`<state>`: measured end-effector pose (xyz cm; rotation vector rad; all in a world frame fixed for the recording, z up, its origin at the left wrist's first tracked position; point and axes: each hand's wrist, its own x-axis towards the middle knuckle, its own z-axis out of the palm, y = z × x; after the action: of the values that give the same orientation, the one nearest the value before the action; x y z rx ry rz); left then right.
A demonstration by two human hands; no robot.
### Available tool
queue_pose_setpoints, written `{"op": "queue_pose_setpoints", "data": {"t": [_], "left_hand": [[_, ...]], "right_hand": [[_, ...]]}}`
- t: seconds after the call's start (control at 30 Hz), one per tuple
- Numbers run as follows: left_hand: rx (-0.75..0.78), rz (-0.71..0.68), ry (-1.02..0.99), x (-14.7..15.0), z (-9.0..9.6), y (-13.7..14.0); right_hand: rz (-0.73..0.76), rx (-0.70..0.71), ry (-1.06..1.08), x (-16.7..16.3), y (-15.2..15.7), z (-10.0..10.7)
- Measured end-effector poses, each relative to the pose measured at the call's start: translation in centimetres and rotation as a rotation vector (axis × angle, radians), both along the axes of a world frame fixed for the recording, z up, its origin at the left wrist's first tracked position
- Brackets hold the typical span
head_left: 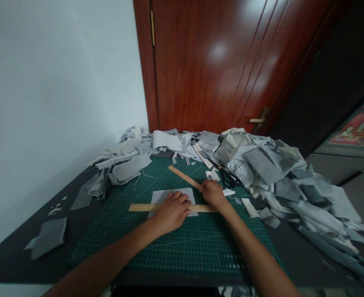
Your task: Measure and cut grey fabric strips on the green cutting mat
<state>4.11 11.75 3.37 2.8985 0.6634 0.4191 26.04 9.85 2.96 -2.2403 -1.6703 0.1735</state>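
Note:
A pale grey square of cloth [159, 197] lies on the green cutting mat [157, 251]. Across it, roughly level, rests a wooden ruler [141, 207]. My left hand [173, 209] presses this ruler onto the cloth, its fingers bent over the ruler. My right hand [213, 194] is closed around the near end of a second wooden ruler [183, 176], which slants away to the upper left. The right wrist passes over the first ruler's right end. Black-handled scissors [228, 177] lie just beyond my right hand, partly among scraps.
A large heap of grey and cream cloth scraps [265, 165] covers the right side. More scraps [129, 165] lie at the left and along the back. Folded grey cloth [49, 237] sits on the dark table [11, 264]. A white wall [61, 82] and wooden door [200, 74] stand behind.

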Motion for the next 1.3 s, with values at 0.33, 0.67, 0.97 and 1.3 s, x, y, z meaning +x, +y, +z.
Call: {"op": "queue_pose_setpoints", "data": {"t": [0.33,0.67,0.97,1.3], "left_hand": [[-0.016,0.071,-0.057,-2.9,-0.6,-4.1],[0.075,0.231,-0.117,-5.0,-2.2,-6.8],[0.038,0.299,-0.122,-5.4,-1.6,-8.6],[-0.068,0.267,-0.159,-5.5,-2.1,-8.2]], "right_hand": [[0.401,0.136,0.349,-1.5,-0.2,1.2],[0.504,0.041,0.127,-3.8,-2.4,2.4],[0.162,-0.029,0.017,2.0,-1.3,0.4],[0.249,0.019,0.226,3.2,-0.6,0.1]]}}
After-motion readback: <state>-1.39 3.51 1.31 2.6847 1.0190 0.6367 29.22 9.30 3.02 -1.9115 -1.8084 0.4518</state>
